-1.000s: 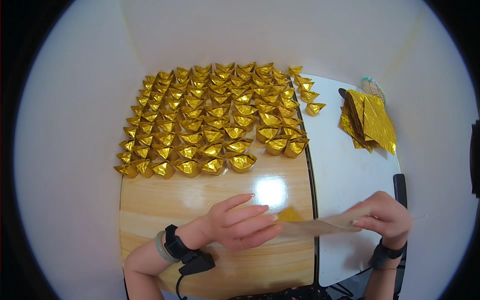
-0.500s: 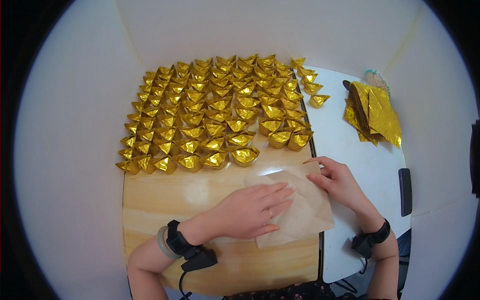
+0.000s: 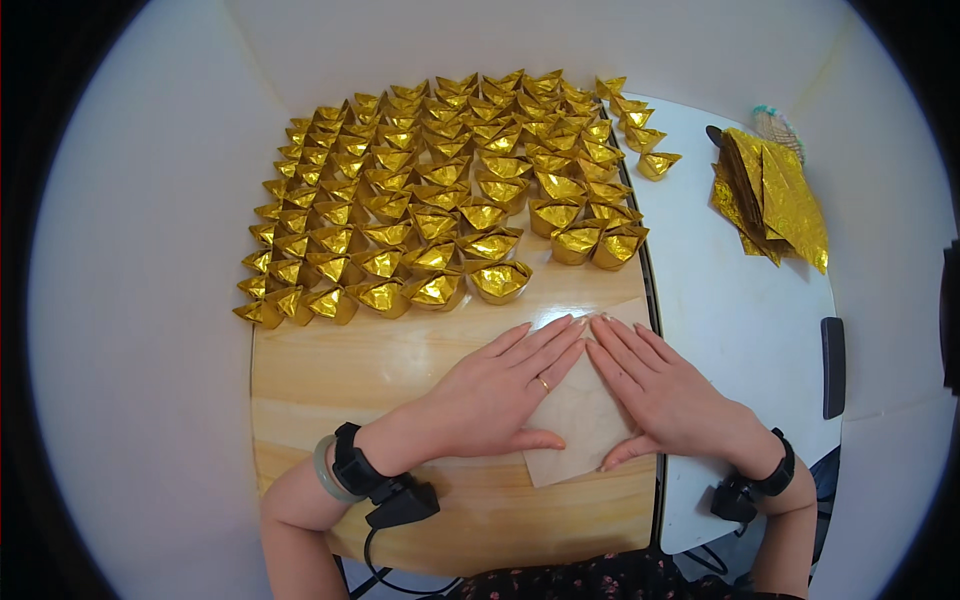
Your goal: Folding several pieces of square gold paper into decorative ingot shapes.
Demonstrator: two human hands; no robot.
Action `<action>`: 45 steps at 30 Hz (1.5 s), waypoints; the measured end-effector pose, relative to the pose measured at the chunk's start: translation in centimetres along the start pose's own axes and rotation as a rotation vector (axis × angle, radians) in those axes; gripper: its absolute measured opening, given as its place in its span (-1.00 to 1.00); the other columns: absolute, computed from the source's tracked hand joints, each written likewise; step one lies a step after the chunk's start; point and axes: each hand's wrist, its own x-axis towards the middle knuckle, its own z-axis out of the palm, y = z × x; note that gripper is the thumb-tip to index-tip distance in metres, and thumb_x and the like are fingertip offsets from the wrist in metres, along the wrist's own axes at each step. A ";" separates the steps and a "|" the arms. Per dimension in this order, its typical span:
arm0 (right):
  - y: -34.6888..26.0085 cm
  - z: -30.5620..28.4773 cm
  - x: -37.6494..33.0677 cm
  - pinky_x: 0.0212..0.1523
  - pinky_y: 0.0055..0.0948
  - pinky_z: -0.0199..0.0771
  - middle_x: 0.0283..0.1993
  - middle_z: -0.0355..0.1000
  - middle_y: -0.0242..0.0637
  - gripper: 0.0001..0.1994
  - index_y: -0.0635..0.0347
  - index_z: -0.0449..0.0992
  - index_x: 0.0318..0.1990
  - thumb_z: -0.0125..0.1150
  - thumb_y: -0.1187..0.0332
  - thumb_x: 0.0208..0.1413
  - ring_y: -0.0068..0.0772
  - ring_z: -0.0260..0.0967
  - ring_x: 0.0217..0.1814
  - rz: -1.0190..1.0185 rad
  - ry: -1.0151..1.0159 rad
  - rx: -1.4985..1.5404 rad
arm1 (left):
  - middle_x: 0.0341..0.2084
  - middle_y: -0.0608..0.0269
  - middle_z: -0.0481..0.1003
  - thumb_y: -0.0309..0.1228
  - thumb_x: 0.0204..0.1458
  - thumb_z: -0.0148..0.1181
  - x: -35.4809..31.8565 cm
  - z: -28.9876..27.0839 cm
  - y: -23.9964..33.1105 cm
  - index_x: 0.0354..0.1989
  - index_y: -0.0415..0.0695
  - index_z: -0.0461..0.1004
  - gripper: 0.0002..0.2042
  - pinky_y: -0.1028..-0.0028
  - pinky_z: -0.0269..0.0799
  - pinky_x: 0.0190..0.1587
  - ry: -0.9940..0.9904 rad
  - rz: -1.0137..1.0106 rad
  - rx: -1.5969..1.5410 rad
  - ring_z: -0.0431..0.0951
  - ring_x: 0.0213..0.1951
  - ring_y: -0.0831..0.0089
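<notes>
A sheet of tan paper (image 3: 583, 410) lies on the wooden tabletop near its right edge. My left hand (image 3: 505, 390) rests flat on the left part of the sheet, a ring on one finger. On the right part my right hand (image 3: 660, 385) is laid out flat as well. The fingertips of both hands come close together at the top of the sheet, forming a peak. Fingers and palms hide much of the paper, including most of its side edges.
Rows of folded gold paper ingots (image 3: 435, 291) fill the far part of the wooden tabletop (image 3: 330, 400). A few more stand on the white table (image 3: 720, 310) to the right, where a stack of gold foil sheets (image 3: 790, 205) lies. A black bar (image 3: 833, 368) sits at its right edge.
My right hand has moved from the paper's upper right edge to lie flat on it. My left hand has shifted slightly up. The view has tilted a little.
</notes>
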 end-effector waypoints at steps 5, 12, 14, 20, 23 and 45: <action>-1.1 -0.5 -0.9 0.43 0.01 -0.10 0.41 -0.06 0.29 0.12 0.43 0.01 0.35 0.19 -0.34 -0.18 0.22 -0.18 0.50 -0.004 -0.125 -0.060 | 0.40 -0.15 -0.06 0.15 0.03 0.14 0.0 0.1 -0.1 0.38 -0.35 -0.09 -0.03 0.15 -0.09 0.41 -0.024 -0.001 -0.013 -0.09 0.44 0.06; -2.9 2.3 -0.1 0.40 0.09 -0.08 0.39 -0.01 0.29 -0.04 0.37 0.16 0.31 0.09 -0.33 -0.03 0.28 -0.14 0.48 0.069 0.048 -0.129 | 0.36 -0.35 -0.08 0.16 0.06 0.11 0.2 0.0 0.1 0.36 -0.41 -0.08 -0.04 0.14 -0.17 0.43 0.041 -0.027 -0.092 -0.14 0.43 -0.09; -3.0 2.6 0.3 0.40 0.08 -0.07 0.38 0.00 0.30 -0.07 0.37 0.20 0.29 0.07 -0.32 0.00 0.26 -0.12 0.47 0.077 0.078 -0.151 | 0.37 -0.35 -0.10 0.17 0.00 0.16 0.3 0.1 0.2 0.37 -0.39 -0.09 -0.01 0.07 -0.18 0.41 0.035 -0.019 -0.119 -0.17 0.43 -0.12; -3.2 2.5 0.5 0.38 0.09 -0.03 0.36 0.05 0.29 -0.17 0.36 0.32 0.20 0.10 -0.25 0.03 0.25 -0.06 0.46 0.088 0.092 -0.179 | 0.37 -0.37 -0.16 0.18 -0.10 0.26 0.0 0.1 0.8 0.40 -0.32 -0.11 0.06 -0.08 -0.27 0.39 -0.041 0.065 -0.128 -0.24 0.44 -0.17; -3.1 2.5 0.5 0.36 0.07 0.03 0.34 0.10 0.27 -0.22 0.33 0.35 0.18 0.12 -0.22 0.03 0.21 -0.01 0.44 0.083 0.134 -0.160 | 0.37 -0.38 -0.17 0.17 -0.11 0.27 -0.1 -0.1 1.4 0.41 -0.29 -0.11 0.06 -0.13 -0.32 0.38 -0.068 0.069 -0.125 -0.25 0.44 -0.16; 2.9 -2.4 -1.0 0.22 -0.24 0.36 0.14 0.42 -0.10 -0.45 0.23 0.46 0.09 0.34 0.41 -0.19 -0.09 0.31 0.26 -0.069 0.025 0.297 | 0.43 -0.22 -0.33 -0.35 -0.25 0.30 -1.0 -3.1 0.5 0.47 -0.10 -0.23 0.06 -0.21 -0.48 0.35 -0.362 0.102 -0.435 -0.42 0.47 -0.02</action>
